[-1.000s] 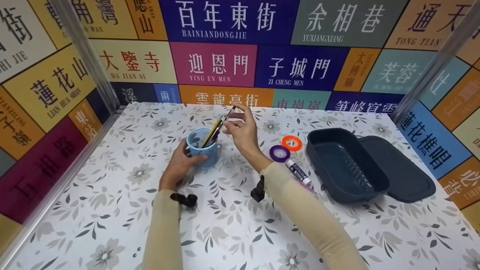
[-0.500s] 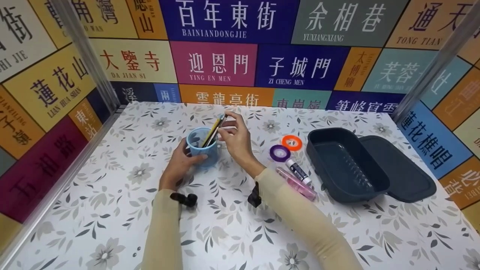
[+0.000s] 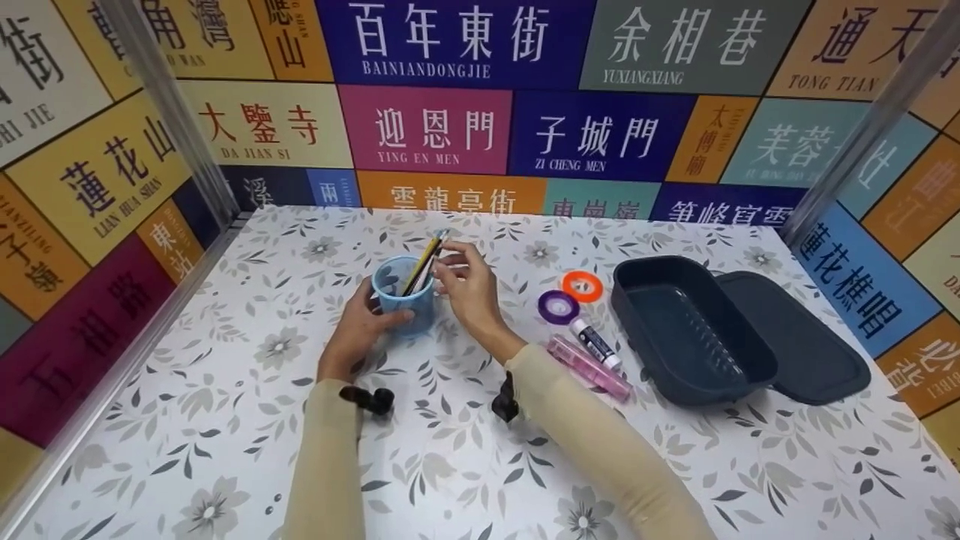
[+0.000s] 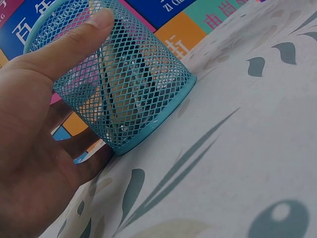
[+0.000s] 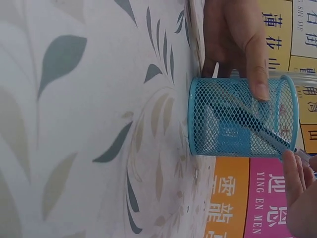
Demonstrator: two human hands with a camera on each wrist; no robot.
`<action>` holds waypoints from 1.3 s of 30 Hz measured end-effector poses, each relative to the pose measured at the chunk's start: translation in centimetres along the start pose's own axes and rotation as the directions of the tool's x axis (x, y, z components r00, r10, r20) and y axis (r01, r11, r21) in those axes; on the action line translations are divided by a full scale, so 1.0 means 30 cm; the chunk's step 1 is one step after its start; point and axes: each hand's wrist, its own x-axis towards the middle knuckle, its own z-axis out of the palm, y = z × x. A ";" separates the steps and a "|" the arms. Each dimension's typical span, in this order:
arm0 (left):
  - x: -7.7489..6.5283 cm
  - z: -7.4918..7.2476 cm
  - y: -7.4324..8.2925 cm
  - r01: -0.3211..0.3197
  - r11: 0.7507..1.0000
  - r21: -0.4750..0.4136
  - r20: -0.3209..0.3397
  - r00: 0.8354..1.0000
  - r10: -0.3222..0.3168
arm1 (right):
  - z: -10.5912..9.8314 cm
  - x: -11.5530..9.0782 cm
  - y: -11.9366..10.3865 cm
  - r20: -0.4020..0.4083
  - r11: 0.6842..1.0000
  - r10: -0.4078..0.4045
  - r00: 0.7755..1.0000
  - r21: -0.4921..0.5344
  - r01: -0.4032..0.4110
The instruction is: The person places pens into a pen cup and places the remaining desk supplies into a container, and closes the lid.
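Note:
A light-blue mesh pen holder [image 3: 417,315] stands on the table, its mouth facing up. My left hand [image 3: 360,326] grips it from the left, thumb across the front, as the left wrist view also shows. A yellow-and-black pencil [image 3: 423,264] and other slim writing tools lean to the right inside it. At the holder's right rim is my right hand [image 3: 472,289], its fingertips pinching the upper end of a slim pen [image 5: 270,138]. The pen's lower part shows through the mesh in the right wrist view; fingers partly cover its top.
Right of my right arm lie an orange tape roll [image 3: 583,286], a purple tape roll [image 3: 559,307], a glue stick [image 3: 596,343] and a pink translucent tube-like item [image 3: 590,367]. Beyond them stands a dark-blue box [image 3: 694,386], overlapping its lid [image 3: 817,345]. Sign-patterned walls enclose the table.
My right hand has come down and left toward the holder, lowering the slim pen into it. The pink item has come out from behind my right sleeve. The left hand keeps its hold.

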 end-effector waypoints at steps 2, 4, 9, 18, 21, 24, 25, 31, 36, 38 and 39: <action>0.001 0.003 -0.001 0.000 1.000 0.006 0.006 1.000 0.000 | -0.003 -0.004 0.004 -0.011 1.000 0.009 1.000 -0.003 -0.009; 0.001 0.004 -0.002 0.004 1.000 0.008 0.007 1.000 -0.004 | -0.005 -0.006 0.004 -0.015 1.000 0.010 1.000 0.002 -0.010; 0.000 0.002 -0.005 0.018 1.000 0.010 -0.003 1.000 -0.018 | -0.015 -0.016 -0.001 -0.010 1.000 0.019 1.000 0.020 -0.019; -0.001 0.000 -0.011 0.020 1.000 0.002 0.012 1.000 -0.020 | -0.051 -0.041 0.005 0.001 0.993 0.087 0.996 0.086 -0.087; -0.001 -0.002 -0.012 0.006 1.000 -0.004 0.015 1.000 -0.006 | -0.065 -0.048 0.006 -0.001 0.987 0.089 0.996 0.135 -0.088; -0.003 -0.005 -0.012 -0.001 1.000 -0.008 0.022 1.000 0.001 | -0.081 -0.054 0.002 -0.007 0.982 0.097 0.995 0.163 -0.095; -0.004 -0.006 -0.012 0.001 1.000 -0.009 0.023 1.000 -0.001 | -0.088 -0.056 -0.002 -0.009 0.982 0.101 0.995 0.163 -0.099; -0.012 -0.016 -0.004 0.000 1.000 -0.020 0.030 1.000 0.000 | -0.150 -0.075 -0.051 -0.009 0.987 0.114 0.993 0.115 -0.112; -0.024 -0.036 0.005 0.013 0.998 -0.068 0.042 0.999 -0.010 | -0.230 -0.089 -0.104 0.020 0.988 0.128 0.992 0.079 -0.130; -0.029 -0.045 0.006 0.008 0.996 -0.093 0.042 0.999 -0.004 | -0.268 -0.093 -0.120 0.031 0.987 0.144 0.989 0.066 -0.146; -0.031 -0.050 0.008 0.001 0.996 -0.089 0.038 0.999 0.002 | -0.287 -0.096 -0.127 0.039 0.986 0.155 0.987 0.058 -0.157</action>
